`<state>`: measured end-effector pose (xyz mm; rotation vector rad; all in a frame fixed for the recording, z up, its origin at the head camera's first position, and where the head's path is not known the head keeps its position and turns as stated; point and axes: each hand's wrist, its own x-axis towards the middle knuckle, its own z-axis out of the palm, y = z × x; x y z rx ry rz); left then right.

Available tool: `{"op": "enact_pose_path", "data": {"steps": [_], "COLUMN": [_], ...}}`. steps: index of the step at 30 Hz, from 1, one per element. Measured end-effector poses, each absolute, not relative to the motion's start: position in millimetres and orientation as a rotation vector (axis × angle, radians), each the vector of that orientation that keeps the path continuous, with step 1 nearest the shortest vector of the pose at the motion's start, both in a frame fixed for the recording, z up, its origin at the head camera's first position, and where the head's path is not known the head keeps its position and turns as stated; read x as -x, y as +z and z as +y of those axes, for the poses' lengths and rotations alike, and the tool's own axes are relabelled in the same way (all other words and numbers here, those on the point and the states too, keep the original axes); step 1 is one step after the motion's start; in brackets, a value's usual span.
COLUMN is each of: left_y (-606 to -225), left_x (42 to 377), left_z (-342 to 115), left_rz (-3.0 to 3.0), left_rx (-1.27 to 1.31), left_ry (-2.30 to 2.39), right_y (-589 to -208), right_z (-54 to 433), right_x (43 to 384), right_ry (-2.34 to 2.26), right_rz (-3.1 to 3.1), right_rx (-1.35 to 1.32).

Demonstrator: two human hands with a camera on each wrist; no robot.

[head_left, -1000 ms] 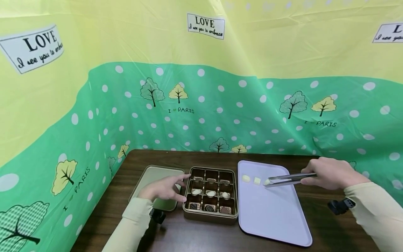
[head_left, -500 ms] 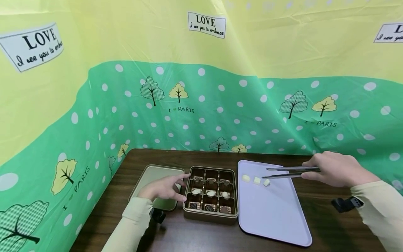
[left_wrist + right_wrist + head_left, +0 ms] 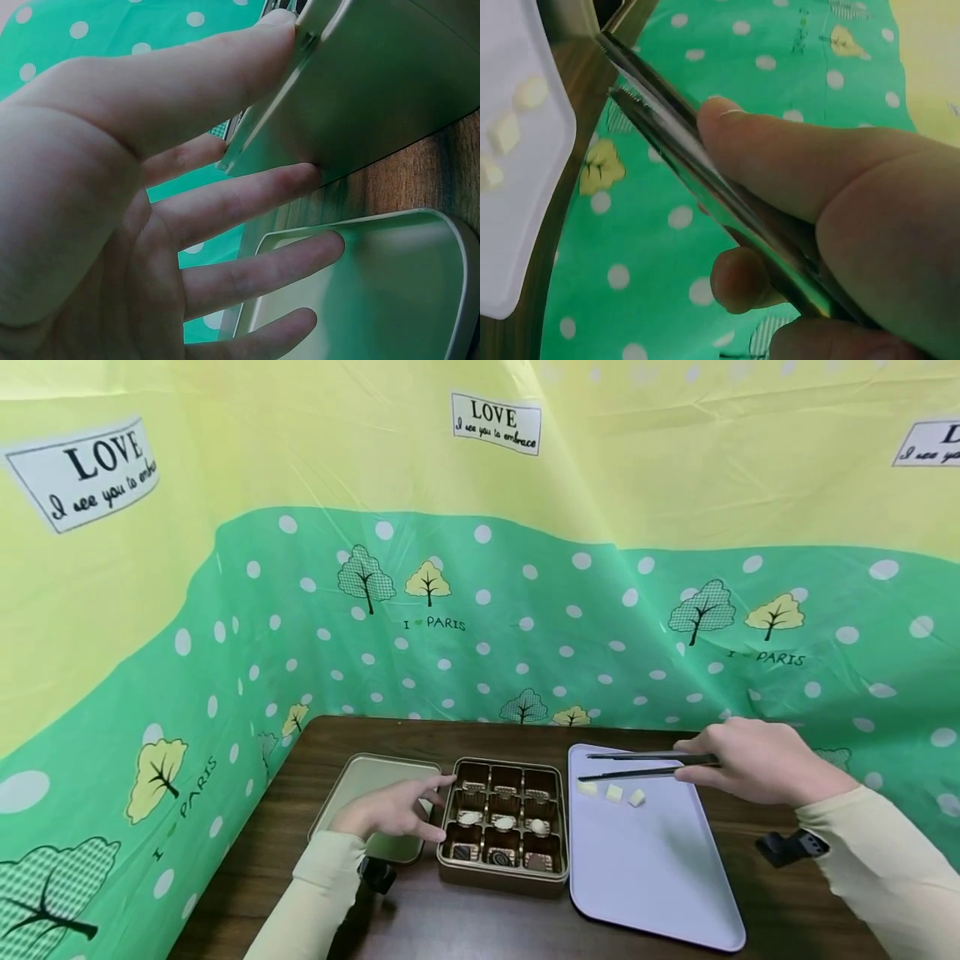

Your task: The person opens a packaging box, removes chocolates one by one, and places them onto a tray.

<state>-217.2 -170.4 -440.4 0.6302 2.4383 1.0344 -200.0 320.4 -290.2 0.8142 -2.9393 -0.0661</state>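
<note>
My right hand (image 3: 765,762) grips metal tongs (image 3: 637,772), thumb on one arm and fingers on the other. In the head view their tips are apart and hold nothing, over the far left part of the lilac tray (image 3: 660,877). Three pale pieces, perhaps white chocolates (image 3: 614,793), lie in a row beneath. With fingers extended, my left hand (image 3: 390,810) touches the left side of a chocolate box (image 3: 502,881); its thumb (image 3: 277,30) is at the rim. White chocolates (image 3: 505,822) fill the box's middle row, dark chocolates (image 3: 501,857) the near row.
A gold tin lid (image 3: 360,785) lies on the brown wooden table (image 3: 450,927), left of the box and partly under my left hand. The tray stands close along the box's right side. A patterned green and yellow cloth (image 3: 465,668) hangs behind and to the left.
The tongs have let go of the rightmost pale piece, lifted and spread. My right hand has then carried them left over the leftmost piece. My left hand stays at the box.
</note>
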Motion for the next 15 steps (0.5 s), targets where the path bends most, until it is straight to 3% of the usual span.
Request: {"op": "enact_pose_path", "data": {"steps": [15], "left_y": [-442], "left_x": [219], "left_z": [-172], "left_rz": [2.45], "left_rx": [-0.64], "left_ry": [1.023], "right_y": [-288], "right_z": [240], "right_x": [205], "right_ry": [0.049], "right_rz": [-2.851], "right_rx": [-1.095]}}
